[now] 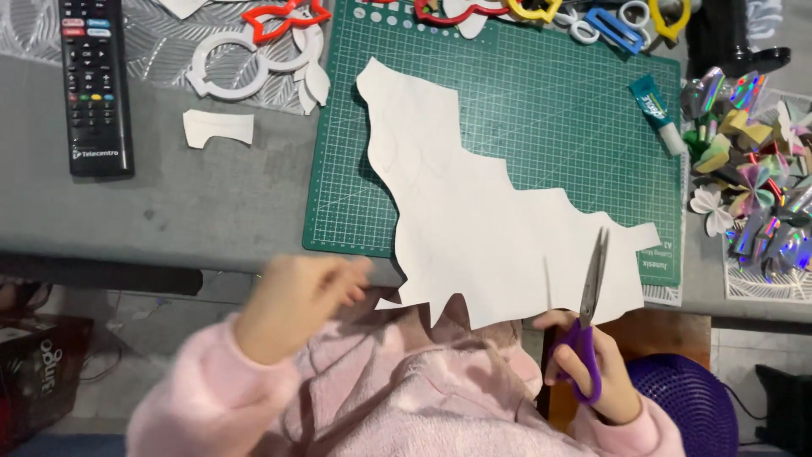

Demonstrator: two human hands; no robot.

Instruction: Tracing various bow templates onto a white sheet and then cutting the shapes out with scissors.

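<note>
the right hand (pixel 605 372) is gripping a pair of purple-handled scissors (pixel 588 317), fingers closed through the loops, with the blades pointing up and lying over the lower right part of a large white sheet of paper (pixel 482 220); the blades are looking almost closed, and a short slit is showing in the sheet just to their left; the left hand (pixel 296 300) is hovering at the table edge near the sheet's lower left corner, blurred, fingers curled loosely, and i cannot tell whether it is holding anything; the sheet, jagged along its edges, is lying mostly on a green cutting mat (pixel 541 93) and hanging a little over the near edge of the grey table (pixel 169 203); a black remote control (pixel 95 85) is resting far left, a small white paper offcut (pixel 217 129) beside white ring-shaped cutouts (pixel 245 63); a glue tube (pixel 660 112) is sitting at the mat's right edge, next to a heap of shiny paper flowers (pixel 748 161); pink sleeves are covering both arms.
</note>
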